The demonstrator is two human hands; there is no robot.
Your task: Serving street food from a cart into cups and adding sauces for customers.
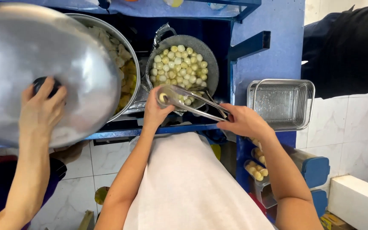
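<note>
Seen from above, looking down at a blue food cart (277, 51). Largest of all, at the far left: one big domed metal lid (43, 64), tilted up and held by its dark knob (45, 85) in another person's hand (41, 110), reaching in from the lower left. Under the lid, partly uncovered: one wide steel pot (130, 64), filled with pale dumpling-like pieces, some yellow. Just right of it: one smaller dark pan (207, 53) with a foil-wrapped handle, packed with dozens of small round pale-yellow balls (179, 64), too many to count. Further right, on the cart's edge: one rectangular wire-mesh basket (282, 102), nothing visible inside. Below the basket: two clear plastic bags (258, 164) of similar yellow balls, stacked beside a blue block.

At centre, a white apron (184, 187) between two bare forearms. Right hand (245, 121) closed around the handle end of one pair of metal tongs (192, 104), thumb on top. Tongs stretching left over the near rim of the pan, tips pinching a single ball (162, 97). Left hand (156, 110) directly beneath the tong tips, at the pan's near edge, fingers curled inward; hold on anything cannot be told, with the palm hidden.
</note>
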